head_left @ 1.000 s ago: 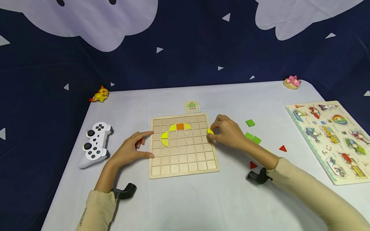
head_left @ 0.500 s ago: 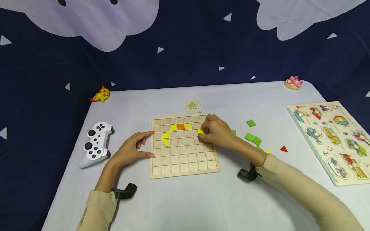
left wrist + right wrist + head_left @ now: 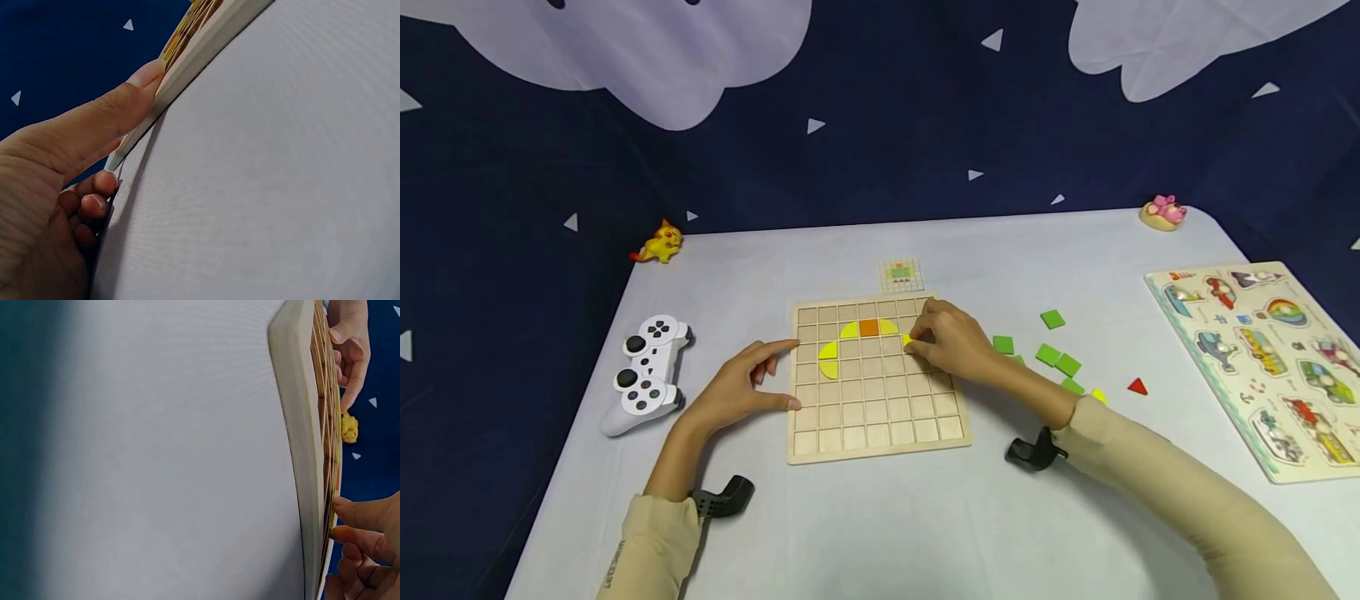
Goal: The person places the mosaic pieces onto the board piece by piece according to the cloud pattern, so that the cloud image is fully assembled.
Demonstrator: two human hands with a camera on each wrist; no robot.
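Head view: right hand [image 3: 955, 343] pinches a yellow piece [image 3: 907, 341] over the wooden grid board [image 3: 880, 417], just right of the arc already laid there: orange square [image 3: 868, 327] between two yellow pieces [image 3: 849, 331], two more yellow pieces [image 3: 827, 360] lower left. Step in hand looks like seating this piece in the cell below and right of the arc's end; whether it sits flat yet cannot be told, fingers cover it. Next move likely calls for turning the curved edge outward, pressing it level, then letting go. Left hand [image 3: 741, 385] steadies the board's left edge, thumb and forefinger spread against it, gripping nothing; left wrist view shows the thumb [image 3: 125, 100] pressed on the rim.

Around on the bench [image 3: 880, 533]: small pattern card [image 3: 900, 274] behind the board, green squares [image 3: 1052, 354] and a red triangle [image 3: 1137, 386] to the right, white game controller [image 3: 647, 373] left, picture puzzle [image 3: 1262, 350] far right, yellow toy figure [image 3: 658, 243], pink toy [image 3: 1163, 212]. Nothing blocks the cell; the hand itself hides it.
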